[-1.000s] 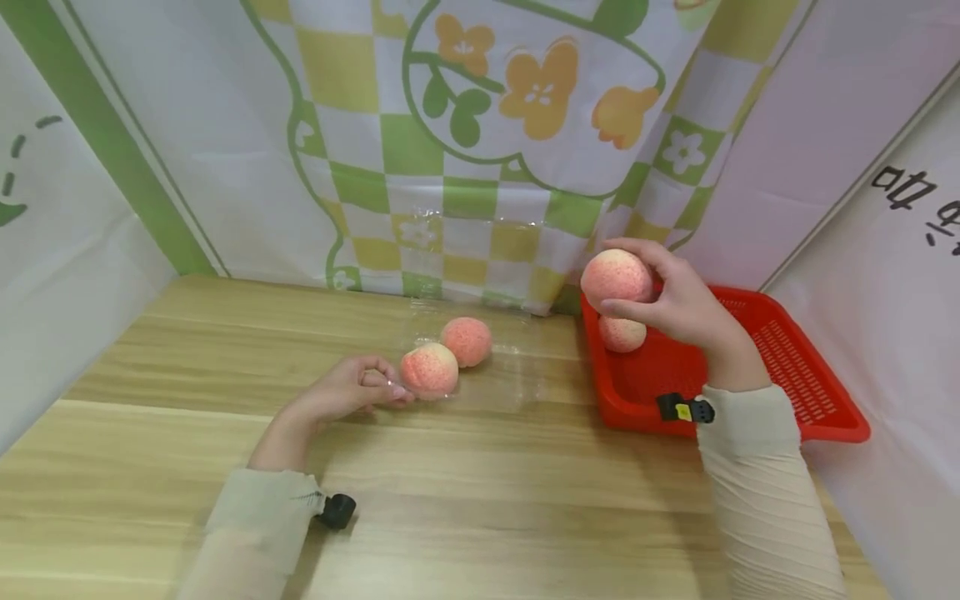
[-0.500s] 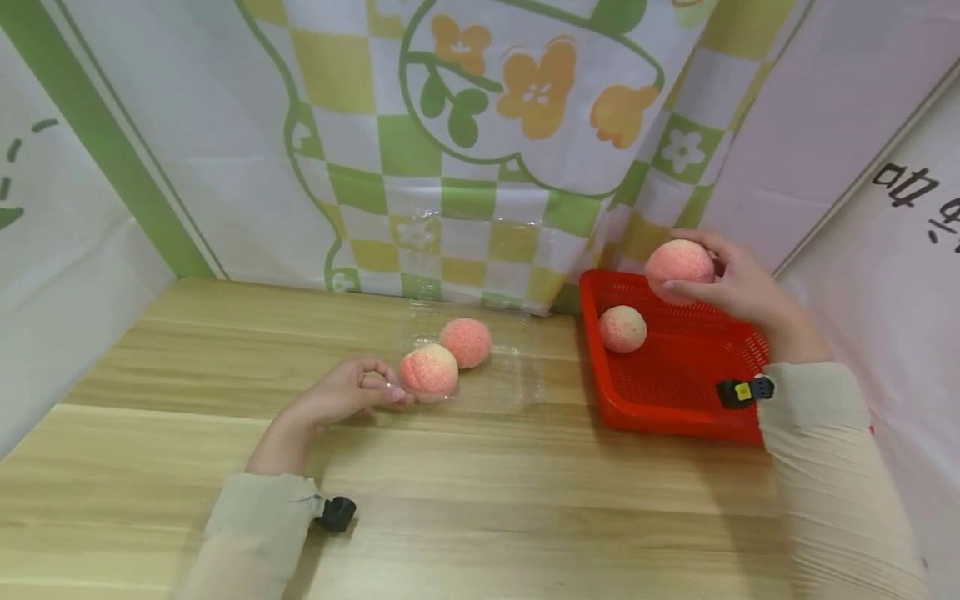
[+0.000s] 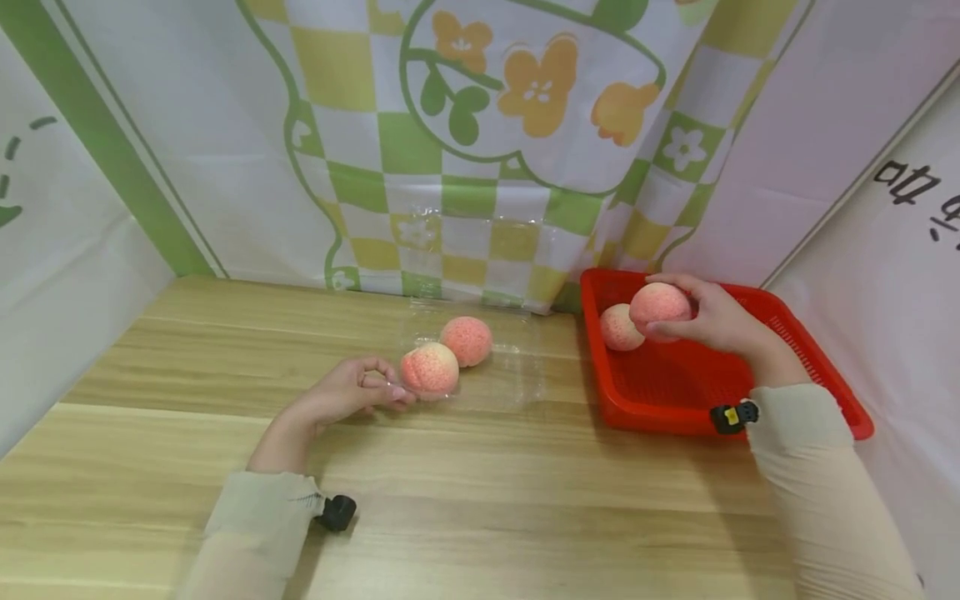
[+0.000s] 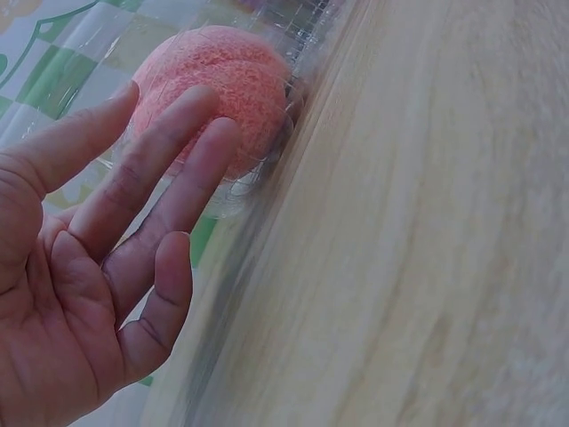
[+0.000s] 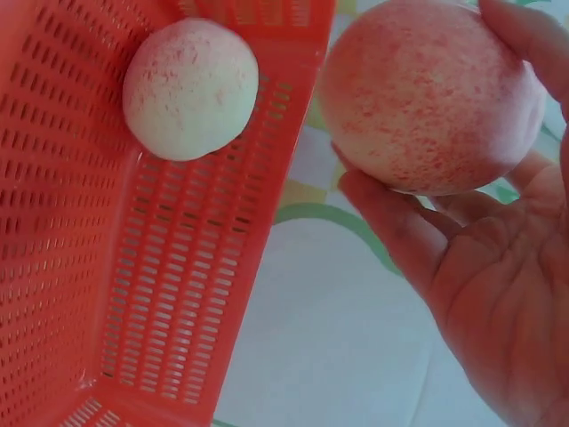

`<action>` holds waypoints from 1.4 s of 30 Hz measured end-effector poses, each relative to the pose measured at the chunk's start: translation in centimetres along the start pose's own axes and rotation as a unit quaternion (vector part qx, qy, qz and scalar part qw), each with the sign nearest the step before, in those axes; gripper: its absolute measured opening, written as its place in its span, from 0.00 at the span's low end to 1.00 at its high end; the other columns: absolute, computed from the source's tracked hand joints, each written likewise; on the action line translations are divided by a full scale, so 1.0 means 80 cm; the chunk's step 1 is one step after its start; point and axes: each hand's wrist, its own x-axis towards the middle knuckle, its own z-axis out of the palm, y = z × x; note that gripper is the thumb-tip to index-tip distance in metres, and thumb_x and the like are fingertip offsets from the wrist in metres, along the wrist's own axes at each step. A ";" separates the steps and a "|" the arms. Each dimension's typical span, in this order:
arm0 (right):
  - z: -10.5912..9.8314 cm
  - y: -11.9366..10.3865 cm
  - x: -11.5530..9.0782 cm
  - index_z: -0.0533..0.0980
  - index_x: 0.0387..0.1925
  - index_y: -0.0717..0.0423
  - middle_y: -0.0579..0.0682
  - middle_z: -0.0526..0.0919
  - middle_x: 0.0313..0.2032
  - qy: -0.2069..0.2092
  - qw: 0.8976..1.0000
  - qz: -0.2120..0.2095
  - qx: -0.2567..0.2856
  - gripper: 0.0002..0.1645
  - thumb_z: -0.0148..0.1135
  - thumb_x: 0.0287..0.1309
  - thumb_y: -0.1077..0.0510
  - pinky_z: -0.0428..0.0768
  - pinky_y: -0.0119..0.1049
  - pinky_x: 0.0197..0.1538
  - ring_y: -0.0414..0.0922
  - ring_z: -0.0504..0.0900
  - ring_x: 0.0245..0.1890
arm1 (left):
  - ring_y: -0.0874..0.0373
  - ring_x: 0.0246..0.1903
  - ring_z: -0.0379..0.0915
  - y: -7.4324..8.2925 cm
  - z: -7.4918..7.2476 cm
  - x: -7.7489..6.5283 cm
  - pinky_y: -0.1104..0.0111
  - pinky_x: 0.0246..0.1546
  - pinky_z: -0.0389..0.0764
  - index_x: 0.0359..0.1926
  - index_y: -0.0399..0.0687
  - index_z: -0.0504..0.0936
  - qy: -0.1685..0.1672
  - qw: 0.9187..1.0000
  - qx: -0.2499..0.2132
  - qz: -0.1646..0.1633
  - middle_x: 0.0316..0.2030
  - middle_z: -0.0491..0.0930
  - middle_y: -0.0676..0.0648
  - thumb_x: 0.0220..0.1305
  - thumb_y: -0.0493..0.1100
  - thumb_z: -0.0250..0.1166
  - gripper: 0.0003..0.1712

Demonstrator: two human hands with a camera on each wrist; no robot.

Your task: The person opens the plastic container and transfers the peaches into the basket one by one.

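Note:
My right hand point(image 3: 716, 317) grips a pink and cream peach point(image 3: 658, 310) over the red basket point(image 3: 611, 404). In the right wrist view, thumb and fingers curve round this peach point(image 5: 427, 98), beside the basket's rim. Another, paler peach point(image 3: 621, 327) lies in the basket's back left corner. At the left, my left hand point(image 3: 348, 390) touches the front left edge of a clear plastic container point(image 3: 510, 375), which has its lid raised. Two peaches sit inside it, one at the front point(image 3: 430, 369) and one behind point(image 3: 467, 341). The left wrist view shows extended fingers point(image 4: 169, 160) before a peach point(image 4: 231, 84).
Both containers stand toward the back of a wooden table point(image 3: 480, 508). A checkered cloth point(image 3: 412, 167) with printed flowers hangs right behind them. White side walls point(image 3: 900, 333) close in the table, the right one near the basket.
My right hand carried its peach rightward over the basket, then came back left and lower, close to the peach lying there. The left hand stayed at the container's edge.

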 end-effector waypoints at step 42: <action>0.084 0.042 -0.019 0.69 0.66 0.56 0.51 0.82 0.52 -0.078 0.997 -0.001 -0.022 0.39 0.70 0.57 0.45 0.77 0.44 0.56 0.46 0.77 0.48 | 0.60 0.40 0.81 -0.002 0.000 0.002 0.67 0.35 0.76 0.44 0.44 0.72 0.015 1.000 0.007 -0.001 0.45 0.89 0.48 0.64 0.47 0.68 0.17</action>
